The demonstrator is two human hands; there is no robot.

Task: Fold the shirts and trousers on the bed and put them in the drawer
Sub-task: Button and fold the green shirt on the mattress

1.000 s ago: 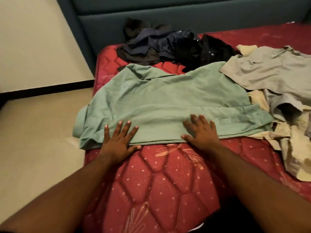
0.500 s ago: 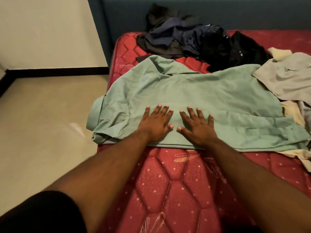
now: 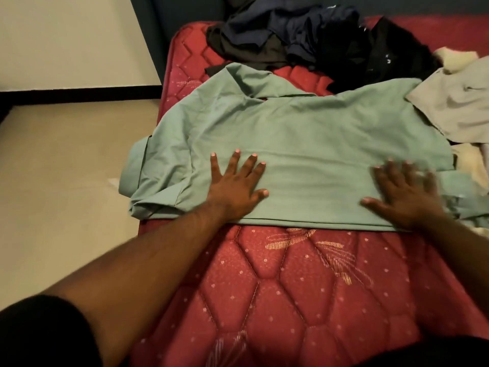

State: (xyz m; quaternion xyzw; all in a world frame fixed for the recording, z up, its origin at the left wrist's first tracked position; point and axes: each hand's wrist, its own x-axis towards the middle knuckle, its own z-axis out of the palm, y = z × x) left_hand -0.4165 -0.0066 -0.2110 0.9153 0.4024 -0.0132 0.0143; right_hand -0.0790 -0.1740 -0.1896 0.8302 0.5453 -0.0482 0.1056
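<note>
Left hand (image 3: 236, 186) flat, fingers spread wide, pressing on green shirt (image 3: 299, 144); right hand (image 3: 402, 192) likewise flat and spread, blurred, near shirt's right end. Nothing gripped by either.

Bed (image 3: 304, 287): red quilted mattress, bearing all garments. Green shirt spread across near half, one sleeve hanging over left edge. Dark pile (image 3: 312, 41) at far end; grey shirt (image 3: 455, 102) and cream cloth (image 3: 471, 165) at right.

Shirt judged light, soft, limp, prone to creasing; best taken by pinching hem or shoulder seams.

Drawer not in view; contents unknown.
</note>
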